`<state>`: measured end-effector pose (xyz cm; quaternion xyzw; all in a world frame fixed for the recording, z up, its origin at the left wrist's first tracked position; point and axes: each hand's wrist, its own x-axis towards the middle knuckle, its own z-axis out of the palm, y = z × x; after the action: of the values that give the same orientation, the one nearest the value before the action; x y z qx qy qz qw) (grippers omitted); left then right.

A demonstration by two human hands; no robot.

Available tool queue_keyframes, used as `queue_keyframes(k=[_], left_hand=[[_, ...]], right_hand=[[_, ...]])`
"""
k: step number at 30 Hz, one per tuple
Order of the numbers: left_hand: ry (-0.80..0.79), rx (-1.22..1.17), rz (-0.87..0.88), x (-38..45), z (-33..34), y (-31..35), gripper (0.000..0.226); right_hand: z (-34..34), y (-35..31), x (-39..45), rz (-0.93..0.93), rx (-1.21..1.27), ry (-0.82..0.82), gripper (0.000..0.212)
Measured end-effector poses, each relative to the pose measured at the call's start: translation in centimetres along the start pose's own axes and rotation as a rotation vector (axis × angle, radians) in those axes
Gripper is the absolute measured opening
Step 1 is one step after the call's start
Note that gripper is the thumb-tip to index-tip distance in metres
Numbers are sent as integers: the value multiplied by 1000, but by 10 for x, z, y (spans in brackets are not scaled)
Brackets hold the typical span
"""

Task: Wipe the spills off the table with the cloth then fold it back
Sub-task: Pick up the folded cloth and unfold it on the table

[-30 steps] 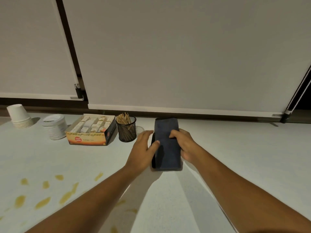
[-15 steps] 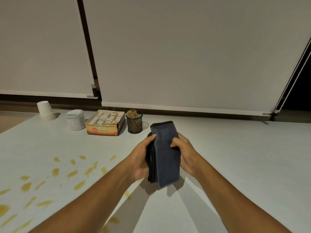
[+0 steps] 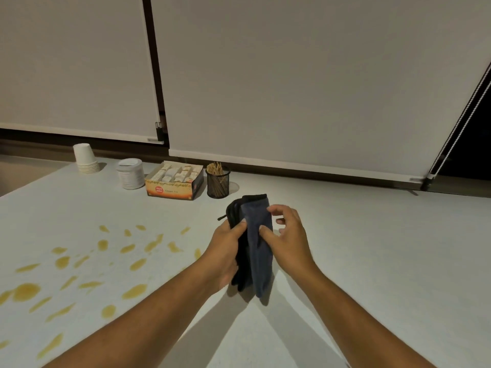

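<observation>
Both hands hold the folded dark blue cloth point(image 3: 256, 243) above the bench point(image 3: 372, 248), right of the yellow spills point(image 3: 111, 264): left hand point(image 3: 225, 251) grips its folded side, right hand point(image 3: 288, 236) pinches the outer layer. It looks soft and light; take a free corner to open it.

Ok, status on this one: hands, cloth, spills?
Left hand gripping folded cloth, held upright off the table. Right hand pinching its front layer. Spills unwiped, left of cloth. Nothing in the way.
</observation>
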<state>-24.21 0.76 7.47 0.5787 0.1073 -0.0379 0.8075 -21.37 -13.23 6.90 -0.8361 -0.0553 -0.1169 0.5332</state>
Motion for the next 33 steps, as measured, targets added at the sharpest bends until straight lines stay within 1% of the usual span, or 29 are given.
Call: queue_keyframes(k=[1,2,4,6,7,9,12,13,16,18,20,21,23,25,27,29,31,33], left_hand=[[1,31,29,-1,0,0,29],[-4,55,53,-2,1,1,29],[-13,87,86,-5,3,2,27],[-26,128,106,-6,6,5,26],[-34,151,115,-5,6,7,26],[-62,174,131,-4,6,12,25],[-89,253,147,5,0,24,24],[-96,306,155,11,-4,31,22],[-109,478,233,36,-21,62,23],[-152,619,311,52,-38,85,28],[-190,764,382,66,-57,100,29],[-186,852,411,72,-68,104,27],[-202,1078,464,80,-88,104,29],[-290,1324,452,83,-104,92,28],[-358,1603,398,85,-117,71,31],[-354,1835,317,84,-126,51,36],[-379,1904,296,82,-131,38,32],[-383,1921,337,81,-136,36,25]], right_hand=[[1,-3,-3,-11,32,-6,35],[2,-6,-6,-8,61,-16,34],[4,-14,-10,-10,50,-16,42],[6,-22,-14,-29,-45,12,53],[6,-23,-15,-45,-80,40,54],[4,-24,-13,-86,-108,103,46],[-9,-20,2,-116,-21,126,16],[-15,-18,10,-113,12,129,13],[-35,-18,36,-84,97,140,20],[-48,-24,47,-93,174,90,16],[-59,-28,44,-171,193,1,22],[-62,-28,38,-224,143,-53,25],[-59,-22,19,-307,-62,-176,29],[-44,-6,-10,-366,-258,-297,31],[-21,14,-43,-398,-395,-383,22],[2,29,-70,-387,-477,-465,16],[23,32,-85,-378,-551,-492,15],[38,22,-92,-366,-562,-491,15]])
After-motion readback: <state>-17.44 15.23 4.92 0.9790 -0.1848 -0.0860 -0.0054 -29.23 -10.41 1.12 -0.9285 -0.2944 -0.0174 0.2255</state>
